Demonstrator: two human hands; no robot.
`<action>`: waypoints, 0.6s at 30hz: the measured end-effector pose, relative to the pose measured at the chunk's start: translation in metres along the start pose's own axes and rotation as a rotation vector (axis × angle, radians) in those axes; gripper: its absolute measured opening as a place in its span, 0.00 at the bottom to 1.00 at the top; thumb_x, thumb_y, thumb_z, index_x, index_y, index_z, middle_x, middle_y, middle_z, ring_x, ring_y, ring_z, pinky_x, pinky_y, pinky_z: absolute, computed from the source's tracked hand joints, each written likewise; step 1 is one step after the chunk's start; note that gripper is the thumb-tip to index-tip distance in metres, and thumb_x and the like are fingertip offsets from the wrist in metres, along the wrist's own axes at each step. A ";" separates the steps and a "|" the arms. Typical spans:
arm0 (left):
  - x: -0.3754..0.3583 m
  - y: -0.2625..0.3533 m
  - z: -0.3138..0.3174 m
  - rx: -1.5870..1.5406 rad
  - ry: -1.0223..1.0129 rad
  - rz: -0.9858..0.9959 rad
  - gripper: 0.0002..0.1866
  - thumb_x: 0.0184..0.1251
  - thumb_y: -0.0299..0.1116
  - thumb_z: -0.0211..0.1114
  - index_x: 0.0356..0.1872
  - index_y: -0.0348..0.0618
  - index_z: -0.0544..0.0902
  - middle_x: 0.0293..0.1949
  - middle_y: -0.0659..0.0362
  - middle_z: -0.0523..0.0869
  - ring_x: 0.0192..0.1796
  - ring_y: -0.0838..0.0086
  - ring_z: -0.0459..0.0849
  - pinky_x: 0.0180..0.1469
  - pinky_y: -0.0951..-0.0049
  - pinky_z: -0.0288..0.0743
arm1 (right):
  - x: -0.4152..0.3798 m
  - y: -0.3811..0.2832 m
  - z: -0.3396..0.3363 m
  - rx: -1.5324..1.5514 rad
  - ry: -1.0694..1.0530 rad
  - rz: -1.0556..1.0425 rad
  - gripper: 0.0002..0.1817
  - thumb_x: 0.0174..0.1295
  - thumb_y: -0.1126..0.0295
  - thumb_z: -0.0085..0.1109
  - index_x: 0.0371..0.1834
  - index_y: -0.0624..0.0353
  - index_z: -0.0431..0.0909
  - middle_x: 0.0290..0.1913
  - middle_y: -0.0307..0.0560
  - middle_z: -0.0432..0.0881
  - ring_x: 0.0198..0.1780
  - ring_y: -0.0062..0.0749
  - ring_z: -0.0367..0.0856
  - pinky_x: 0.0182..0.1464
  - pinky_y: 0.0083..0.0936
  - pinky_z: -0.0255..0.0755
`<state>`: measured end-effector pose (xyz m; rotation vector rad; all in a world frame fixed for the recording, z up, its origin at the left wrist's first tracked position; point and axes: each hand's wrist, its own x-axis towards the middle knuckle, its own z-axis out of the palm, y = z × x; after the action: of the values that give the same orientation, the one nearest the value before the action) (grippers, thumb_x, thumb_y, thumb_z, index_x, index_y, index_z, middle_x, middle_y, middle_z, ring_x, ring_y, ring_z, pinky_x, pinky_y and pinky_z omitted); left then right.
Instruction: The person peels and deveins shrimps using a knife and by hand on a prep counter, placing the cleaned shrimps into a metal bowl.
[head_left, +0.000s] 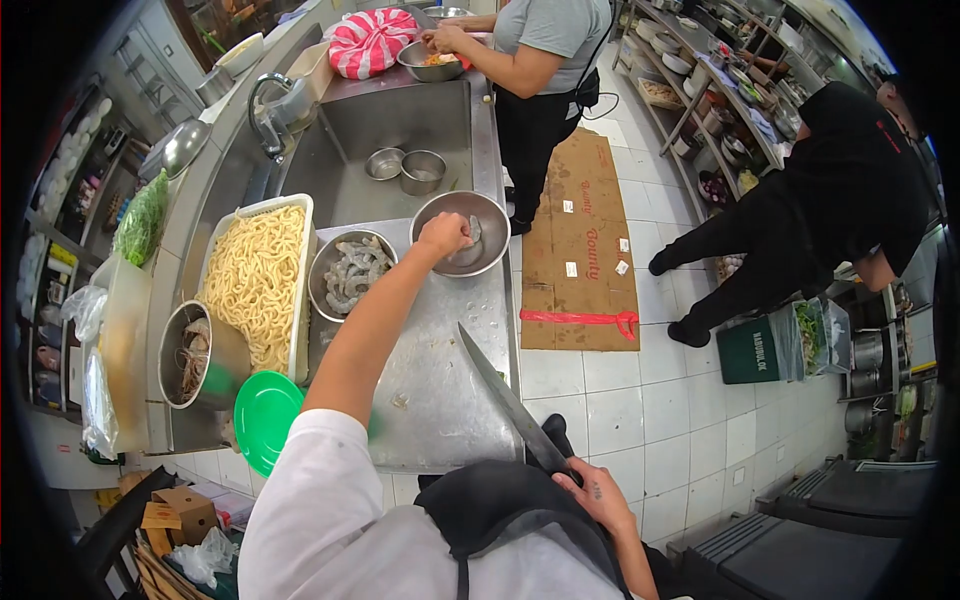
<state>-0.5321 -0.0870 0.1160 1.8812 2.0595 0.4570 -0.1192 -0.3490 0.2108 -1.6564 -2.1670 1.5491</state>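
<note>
My left hand [446, 234] is over a metal bowl [488, 262], its fingers closed on a grey raw shrimp [474, 229]. My right hand [597, 492] grips the handle of a large knife [512, 405], whose blade points away from me over the counter's right edge. Beside the left forearm stands a second metal bowl [318, 285] of peeled raw shrimp [354, 272]. To its left a white tray [308, 215] is heaped with thick yellow noodles [252, 280]. A metal pot [228, 365] holding what look like shrimp scraps and a green plate [264, 420] are nearer me.
A sink [345, 130] with two small metal containers [422, 172] lies ahead. Past it, a person in grey [555, 50] works over a bowl [430, 66]. Cardboard [575, 250] covers the floor at right. Another person in black [840, 190] bends near shelves and a green crate [748, 352].
</note>
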 end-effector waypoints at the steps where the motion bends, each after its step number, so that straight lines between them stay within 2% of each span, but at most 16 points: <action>1: -0.001 0.001 0.002 0.023 0.003 -0.008 0.11 0.49 0.39 0.74 0.30 0.45 0.86 0.31 0.54 0.87 0.37 0.59 0.86 0.42 0.62 0.79 | 0.000 0.001 0.000 0.001 0.003 0.001 0.18 0.63 0.55 0.60 0.43 0.60 0.76 0.28 0.61 0.80 0.31 0.59 0.79 0.34 0.40 0.70; 5: 0.000 0.004 0.004 0.009 0.005 -0.063 0.07 0.51 0.37 0.71 0.29 0.49 0.86 0.33 0.53 0.87 0.40 0.57 0.86 0.46 0.59 0.79 | -0.001 -0.001 0.000 0.014 0.022 -0.006 0.18 0.63 0.56 0.60 0.43 0.60 0.76 0.29 0.62 0.81 0.33 0.59 0.80 0.35 0.40 0.71; 8: 0.002 -0.001 0.005 -0.026 0.029 -0.045 0.06 0.52 0.36 0.69 0.28 0.48 0.86 0.31 0.52 0.87 0.38 0.57 0.86 0.45 0.60 0.79 | 0.000 0.000 0.001 0.014 0.023 -0.004 0.18 0.63 0.56 0.60 0.43 0.60 0.76 0.29 0.62 0.81 0.33 0.59 0.80 0.35 0.40 0.71; 11: 0.005 -0.003 0.000 -0.098 0.057 -0.067 0.08 0.53 0.36 0.69 0.31 0.45 0.87 0.30 0.53 0.87 0.35 0.61 0.86 0.42 0.64 0.79 | 0.001 0.001 0.002 0.014 0.017 0.000 0.18 0.63 0.56 0.60 0.43 0.60 0.76 0.29 0.62 0.80 0.32 0.58 0.80 0.34 0.39 0.71; 13: 0.010 -0.008 -0.008 -0.185 0.087 0.012 0.08 0.53 0.35 0.69 0.32 0.42 0.87 0.29 0.53 0.87 0.33 0.65 0.86 0.41 0.68 0.79 | 0.002 0.001 0.002 0.013 0.007 0.009 0.18 0.63 0.56 0.60 0.43 0.60 0.76 0.28 0.61 0.80 0.31 0.58 0.79 0.33 0.39 0.70; 16: 0.016 -0.010 -0.036 -0.304 0.192 0.052 0.08 0.52 0.35 0.67 0.33 0.45 0.87 0.30 0.52 0.87 0.35 0.62 0.86 0.42 0.66 0.78 | 0.004 -0.001 0.001 0.009 -0.006 0.014 0.18 0.63 0.56 0.61 0.43 0.60 0.76 0.25 0.60 0.79 0.28 0.56 0.77 0.31 0.38 0.69; 18: 0.023 -0.010 -0.069 -0.395 0.281 0.063 0.09 0.55 0.36 0.68 0.34 0.43 0.87 0.31 0.54 0.87 0.34 0.68 0.86 0.42 0.70 0.78 | 0.005 -0.004 0.000 0.009 -0.009 0.016 0.18 0.63 0.56 0.61 0.41 0.60 0.76 0.23 0.59 0.77 0.25 0.55 0.76 0.29 0.38 0.68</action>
<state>-0.5732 -0.0661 0.1737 1.7205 1.8935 1.1100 -0.1244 -0.3453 0.2104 -1.6715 -2.1528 1.5706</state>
